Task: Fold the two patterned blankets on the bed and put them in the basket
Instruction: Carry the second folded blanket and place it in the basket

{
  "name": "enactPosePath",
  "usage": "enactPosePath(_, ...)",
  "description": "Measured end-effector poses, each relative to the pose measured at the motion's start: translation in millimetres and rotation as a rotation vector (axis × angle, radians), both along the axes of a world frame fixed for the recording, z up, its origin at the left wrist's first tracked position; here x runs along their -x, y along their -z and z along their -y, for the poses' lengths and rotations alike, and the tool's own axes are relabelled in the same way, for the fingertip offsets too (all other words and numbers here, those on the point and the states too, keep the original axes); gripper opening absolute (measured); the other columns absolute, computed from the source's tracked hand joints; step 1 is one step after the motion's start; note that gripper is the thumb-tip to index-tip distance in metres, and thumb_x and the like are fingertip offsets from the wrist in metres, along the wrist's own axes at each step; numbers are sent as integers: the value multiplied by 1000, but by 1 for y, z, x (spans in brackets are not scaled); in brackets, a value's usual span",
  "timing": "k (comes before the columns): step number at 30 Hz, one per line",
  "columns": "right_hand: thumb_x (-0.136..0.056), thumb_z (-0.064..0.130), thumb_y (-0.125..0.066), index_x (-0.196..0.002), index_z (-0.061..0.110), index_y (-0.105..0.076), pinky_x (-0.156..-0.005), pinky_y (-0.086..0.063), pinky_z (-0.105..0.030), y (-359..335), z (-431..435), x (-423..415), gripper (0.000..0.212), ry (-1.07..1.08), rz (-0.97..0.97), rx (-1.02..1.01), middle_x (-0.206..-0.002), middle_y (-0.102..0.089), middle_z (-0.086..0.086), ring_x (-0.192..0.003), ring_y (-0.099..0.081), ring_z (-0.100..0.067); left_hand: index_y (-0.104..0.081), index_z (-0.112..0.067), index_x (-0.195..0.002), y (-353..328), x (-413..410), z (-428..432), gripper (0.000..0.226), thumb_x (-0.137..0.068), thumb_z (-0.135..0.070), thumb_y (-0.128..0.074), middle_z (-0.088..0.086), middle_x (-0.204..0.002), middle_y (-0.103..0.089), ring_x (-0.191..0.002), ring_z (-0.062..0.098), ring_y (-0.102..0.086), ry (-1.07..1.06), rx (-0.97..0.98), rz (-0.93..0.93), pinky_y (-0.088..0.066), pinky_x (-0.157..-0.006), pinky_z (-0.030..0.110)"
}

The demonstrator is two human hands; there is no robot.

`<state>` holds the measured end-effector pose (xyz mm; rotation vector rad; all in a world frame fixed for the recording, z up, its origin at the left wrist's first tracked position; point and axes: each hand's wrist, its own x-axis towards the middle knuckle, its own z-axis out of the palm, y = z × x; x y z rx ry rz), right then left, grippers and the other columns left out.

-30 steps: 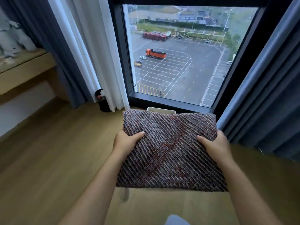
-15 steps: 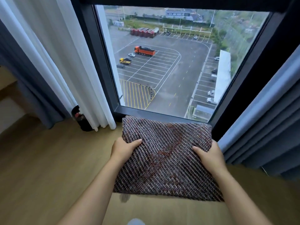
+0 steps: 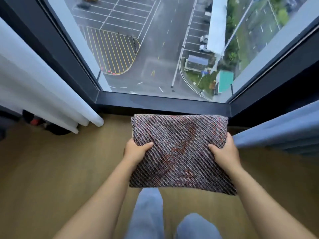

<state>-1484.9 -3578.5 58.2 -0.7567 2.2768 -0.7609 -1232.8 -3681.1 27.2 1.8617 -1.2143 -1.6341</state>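
Since a moment ago your view has tipped sharply downward: the far car park has slid off the top, the window sill (image 3: 162,105) now sits across the middle, and your two trouser legs (image 3: 148,213) have come into sight at the bottom. Your grip on the folded patterned blanket (image 3: 179,152) matches the earlier frames, one hand at each side.

Your left hand (image 3: 135,151) is closed on the blanket's left edge, thumb lying across the top face and fingers tucked out of sight beneath. Your right hand (image 3: 224,152) clamps the right edge the same way, thumb on top. You hold the blanket flat and roughly level, as a thick rectangular bundle with a dark diagonal weave and a reddish looping pattern through the middle. It hangs in the air over the wooden floor (image 3: 51,169), its far edge close to the dark window frame and sill.

A white curtain (image 3: 43,100) hangs to your left with a small dark object (image 3: 34,120) at its foot, too blurred to make out. A blue-grey curtain (image 3: 279,131) hangs to your right, just beside your right hand. You cannot see the basket; the blanket covers the floor beneath it.
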Motion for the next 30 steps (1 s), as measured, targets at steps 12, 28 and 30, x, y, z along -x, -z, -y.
enactPosePath(12,-79,19,-69,-136,19,-33,-93,-33,-29,204,132,66,67,12,-71,-174,-133,-52,-4,-119,-49,-25,-50,-5,-121,216,74,155,52,-75,-10,-73,11,-123,-59,-109,26,-57,67,-93,42,-44,-98,40)
enactPosePath(28,-84,19,-61,-126,11,-41,-97,-39,-41,527,217,36,47,-239,-121,-419,-128,-52,-17,-117,-49,-37,-45,-6,-124,521,22,200,47,-84,-20,-65,10,-128,-55,-118,26,-51,75,12,467,-37,-95,28)
enactPosePath(30,-83,18,-60,-122,8,-40,-94,-40,-42,532,220,34,44,-315,-129,-499,-126,-51,-21,-113,-50,-40,-42,-5,-124,525,22,195,48,-85,-24,-63,14,-129,-54,-118,30,-50,152,-1,608,-37,-95,32)
